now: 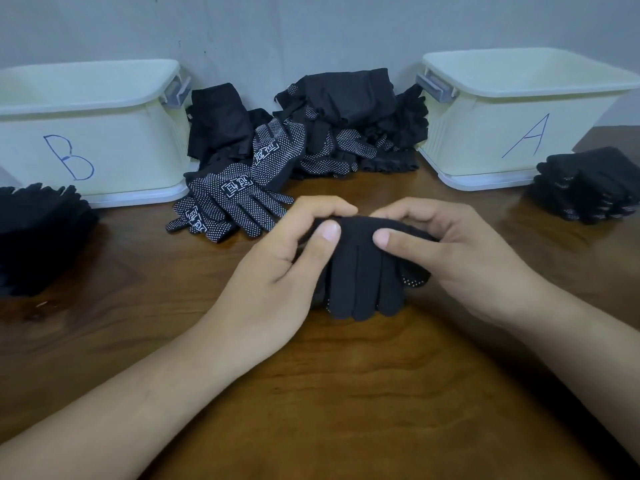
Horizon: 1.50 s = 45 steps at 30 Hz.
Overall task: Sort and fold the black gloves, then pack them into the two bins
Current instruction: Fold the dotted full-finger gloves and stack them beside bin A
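At the far left, a stack of black gloves (38, 233) sits on the brown wooden tabletop (346, 393). It lies just in front of the bin marked B (104, 140), by its left corner. This bin is pale, with a blue letter drawn on its front wall. You can't see what is inside it.

Beside that bin, in the middle by the grey wall (311, 29), is a big loose pile of gloves (339, 126). Some are plain black and some have little white dots. A few dotted gloves (228, 202) lie at the front of the pile with their fingers spread, close to the left hand.

The left hand (284, 271) is curled round the left side of one black glove (363, 275). Its thumb presses on the front and its fingers wrap over the top edge. The glove is in the middle of the tabletop, between both hands. It is bent over at the top and its fingers point toward the person. A bit of dotted side peeks out at its right edge.

The right hand (453, 251) grips the right side of the same glove in the same way, thumb in front and fingers curled over.

Further right stands the bin marked A (519, 133), pale too. Just in front of its right corner sits a second stack of black gloves (588, 192).
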Each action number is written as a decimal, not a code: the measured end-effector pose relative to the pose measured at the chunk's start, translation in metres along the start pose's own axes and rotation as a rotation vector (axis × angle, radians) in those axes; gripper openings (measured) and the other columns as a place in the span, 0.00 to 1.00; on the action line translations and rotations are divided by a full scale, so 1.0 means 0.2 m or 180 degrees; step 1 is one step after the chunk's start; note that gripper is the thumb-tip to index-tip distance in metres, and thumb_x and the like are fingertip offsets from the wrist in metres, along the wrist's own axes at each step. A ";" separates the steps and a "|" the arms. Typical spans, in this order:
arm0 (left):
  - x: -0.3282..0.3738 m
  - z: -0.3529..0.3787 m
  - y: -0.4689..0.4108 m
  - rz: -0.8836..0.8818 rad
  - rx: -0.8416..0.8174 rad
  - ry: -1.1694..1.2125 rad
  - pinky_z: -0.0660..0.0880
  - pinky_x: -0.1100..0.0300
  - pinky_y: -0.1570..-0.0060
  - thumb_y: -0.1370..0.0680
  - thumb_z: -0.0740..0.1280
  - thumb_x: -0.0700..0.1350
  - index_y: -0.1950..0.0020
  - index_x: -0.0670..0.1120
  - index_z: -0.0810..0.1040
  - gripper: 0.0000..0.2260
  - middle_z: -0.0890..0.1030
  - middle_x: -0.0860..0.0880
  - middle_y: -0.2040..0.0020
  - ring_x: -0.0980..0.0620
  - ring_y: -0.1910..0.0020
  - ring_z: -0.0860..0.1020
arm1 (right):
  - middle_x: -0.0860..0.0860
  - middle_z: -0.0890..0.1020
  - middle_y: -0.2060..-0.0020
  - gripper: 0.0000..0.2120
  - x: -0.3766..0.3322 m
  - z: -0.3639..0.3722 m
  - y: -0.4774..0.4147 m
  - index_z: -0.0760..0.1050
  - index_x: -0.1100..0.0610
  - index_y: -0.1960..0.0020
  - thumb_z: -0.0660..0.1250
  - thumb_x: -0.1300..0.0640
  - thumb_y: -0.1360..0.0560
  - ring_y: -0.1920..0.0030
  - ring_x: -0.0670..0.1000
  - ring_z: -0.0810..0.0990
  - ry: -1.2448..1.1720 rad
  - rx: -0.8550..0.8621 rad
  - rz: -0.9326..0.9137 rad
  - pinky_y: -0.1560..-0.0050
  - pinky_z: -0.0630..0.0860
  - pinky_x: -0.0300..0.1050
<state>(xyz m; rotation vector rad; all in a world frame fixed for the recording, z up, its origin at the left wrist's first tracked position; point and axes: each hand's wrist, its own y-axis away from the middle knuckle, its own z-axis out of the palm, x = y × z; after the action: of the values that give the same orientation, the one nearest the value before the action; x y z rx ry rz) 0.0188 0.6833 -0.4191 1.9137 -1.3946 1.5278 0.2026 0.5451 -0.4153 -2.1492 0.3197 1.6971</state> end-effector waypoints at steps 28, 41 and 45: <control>-0.13 0.39 -0.44 -0.0630 -0.0131 0.0125 0.83 0.55 0.47 0.13 0.61 0.53 0.32 0.61 0.80 0.12 0.81 0.60 0.45 0.62 0.49 0.83 | 0.56 0.88 0.45 0.10 0.20 -0.47 -0.15 0.86 0.51 0.45 0.73 0.64 0.21 0.49 0.55 0.86 -0.0227 0.1191 0.0861 0.48 0.81 0.49; -0.14 0.90 -0.83 -0.0062 -0.0753 -0.2098 0.65 0.53 0.33 0.14 0.51 0.62 0.24 0.63 0.73 0.21 0.71 0.57 0.40 0.53 0.36 0.66 | 0.52 0.81 0.37 0.19 0.27 -0.77 -0.11 0.75 0.51 0.27 0.67 0.51 0.18 0.41 0.54 0.80 0.2456 0.1656 0.1464 0.45 0.74 0.46; -0.17 0.92 -0.82 0.0094 -0.0615 -0.2260 0.66 0.53 0.34 0.14 0.53 0.63 0.21 0.63 0.69 0.22 0.69 0.57 0.43 0.53 0.39 0.65 | 0.59 0.77 0.34 0.23 0.16 -0.72 -0.06 0.68 0.51 0.24 0.62 0.44 0.15 0.37 0.62 0.78 0.3471 0.1199 0.1774 0.40 0.74 0.54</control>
<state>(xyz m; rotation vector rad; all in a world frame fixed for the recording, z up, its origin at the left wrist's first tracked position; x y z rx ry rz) 0.2592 0.6422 -0.4674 2.4221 -1.7561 0.6842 0.3427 0.4964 -0.4166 -2.5764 1.4827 0.3753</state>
